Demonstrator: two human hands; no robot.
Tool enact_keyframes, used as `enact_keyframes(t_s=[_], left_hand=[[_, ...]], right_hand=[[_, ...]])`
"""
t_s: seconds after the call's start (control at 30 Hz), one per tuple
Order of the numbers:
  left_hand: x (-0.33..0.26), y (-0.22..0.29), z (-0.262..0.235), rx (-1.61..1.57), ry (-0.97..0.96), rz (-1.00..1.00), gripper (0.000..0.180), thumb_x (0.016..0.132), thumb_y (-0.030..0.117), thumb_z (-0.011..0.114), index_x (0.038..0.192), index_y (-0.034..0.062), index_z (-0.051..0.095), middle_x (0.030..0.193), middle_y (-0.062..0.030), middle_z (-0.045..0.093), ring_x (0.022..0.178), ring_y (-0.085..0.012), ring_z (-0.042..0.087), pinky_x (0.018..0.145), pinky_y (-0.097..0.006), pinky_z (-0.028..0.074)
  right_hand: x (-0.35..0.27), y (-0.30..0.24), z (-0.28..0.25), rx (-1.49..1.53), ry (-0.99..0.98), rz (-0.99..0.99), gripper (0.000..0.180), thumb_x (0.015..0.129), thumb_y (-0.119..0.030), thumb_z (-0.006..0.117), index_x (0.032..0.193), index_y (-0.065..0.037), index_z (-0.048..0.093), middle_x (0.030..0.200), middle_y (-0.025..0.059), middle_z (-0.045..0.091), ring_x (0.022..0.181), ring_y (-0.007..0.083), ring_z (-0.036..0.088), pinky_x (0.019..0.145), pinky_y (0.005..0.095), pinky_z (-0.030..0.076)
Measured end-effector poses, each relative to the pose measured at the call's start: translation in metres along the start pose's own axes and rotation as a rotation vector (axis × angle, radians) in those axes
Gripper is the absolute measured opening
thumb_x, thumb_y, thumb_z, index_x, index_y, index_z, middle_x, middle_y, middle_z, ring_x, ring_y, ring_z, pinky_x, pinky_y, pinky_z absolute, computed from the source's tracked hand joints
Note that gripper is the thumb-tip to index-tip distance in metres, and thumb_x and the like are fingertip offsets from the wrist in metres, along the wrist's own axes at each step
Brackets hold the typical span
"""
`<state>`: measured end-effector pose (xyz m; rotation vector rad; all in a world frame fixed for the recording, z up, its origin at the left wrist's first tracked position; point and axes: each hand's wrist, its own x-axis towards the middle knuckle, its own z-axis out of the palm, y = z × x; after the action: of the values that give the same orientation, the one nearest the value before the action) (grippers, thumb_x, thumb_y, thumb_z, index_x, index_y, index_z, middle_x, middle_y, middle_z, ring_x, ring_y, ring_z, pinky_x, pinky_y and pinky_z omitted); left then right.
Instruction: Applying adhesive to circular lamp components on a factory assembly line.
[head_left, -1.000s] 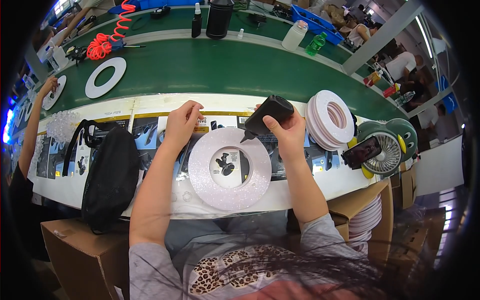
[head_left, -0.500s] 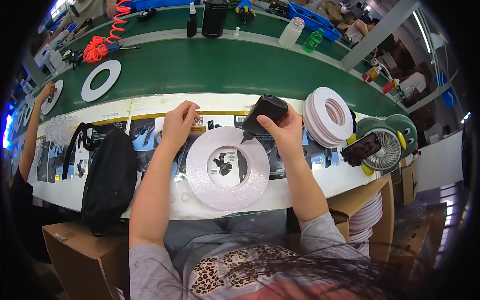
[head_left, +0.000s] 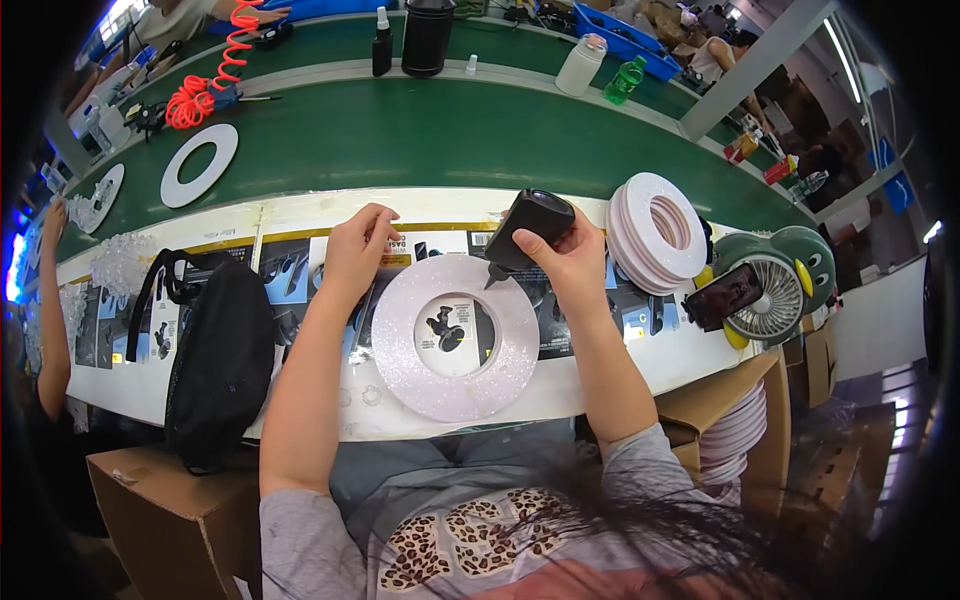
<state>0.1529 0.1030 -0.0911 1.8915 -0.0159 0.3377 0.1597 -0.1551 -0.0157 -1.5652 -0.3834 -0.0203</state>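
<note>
Barely shifted since earlier: right hand (head_left: pixel 568 262) fingers clamped on black tool (head_left: pixel 525 233), tip down-left over glittery ring's (head_left: pixel 455 338) upper-right rim. Left hand (head_left: pixel 357 252) fingers curled loosely, resting at ring's upper-left edge on bench (head_left: pixel 300 212).

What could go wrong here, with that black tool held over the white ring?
1. The right hand holds the black tool with its tip at the white ring's upper edge; only the left hand steadies the ring, so it may slide.
2. The ring stack leans right beside that hand; an elbow swing might topple it.
3. The ring's lower edge lies near the table edge.
</note>
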Motion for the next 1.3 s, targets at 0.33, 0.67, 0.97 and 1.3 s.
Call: enact_keyframes(t_s=[0.33,0.67,0.97,1.3], left_hand=[[-0.007,0.018,-0.008,0.183,-0.033,0.045,0.024,0.090,0.023,0.059,0.101,0.0020,0.064,0.082,-0.0112,0.068,0.073,-0.0200,0.065,0.071,-0.030,0.051],[-0.040,0.075,0.001,0.635,-0.305,0.132,0.055,0.074,0.025,0.076,0.117,-0.0025,0.055,0.108,-0.0168,0.062,0.099,-0.0280,0.061,0.086,-0.034,0.048],[-0.042,0.065,0.004,0.773,-0.373,0.265,0.044,0.069,0.019,0.076,0.103,-0.0025,0.057,0.097,-0.0176,0.060,0.090,-0.0321,0.059,0.081,-0.037,0.048],[-0.028,0.051,-0.022,0.110,-0.413,-0.183,0.026,0.087,0.016,0.064,0.106,-0.0009,0.058,0.081,0.0016,0.061,0.070,-0.0052,0.052,0.061,-0.020,0.042]], right_hand=[[0.006,0.001,-0.001,0.036,0.039,0.068,0.041,0.078,-0.013,0.075,0.111,0.003,0.058,0.101,0.0126,0.067,0.093,0.0176,0.064,0.087,0.0313,0.051],[0.029,0.028,-0.025,0.723,0.154,0.362,0.040,0.085,-0.020,0.069,0.115,0.000,0.053,0.105,0.0127,0.064,0.095,0.0218,0.064,0.087,0.0395,0.053],[0.030,0.034,-0.029,0.954,0.172,0.471,0.036,0.087,-0.021,0.066,0.115,-0.003,0.053,0.105,0.0134,0.064,0.097,0.0220,0.065,0.087,0.0337,0.054],[0.034,0.036,-0.023,1.038,0.192,0.440,0.038,0.085,-0.020,0.068,0.116,-0.002,0.053,0.108,0.0160,0.062,0.101,0.0263,0.062,0.091,0.0389,0.051]])
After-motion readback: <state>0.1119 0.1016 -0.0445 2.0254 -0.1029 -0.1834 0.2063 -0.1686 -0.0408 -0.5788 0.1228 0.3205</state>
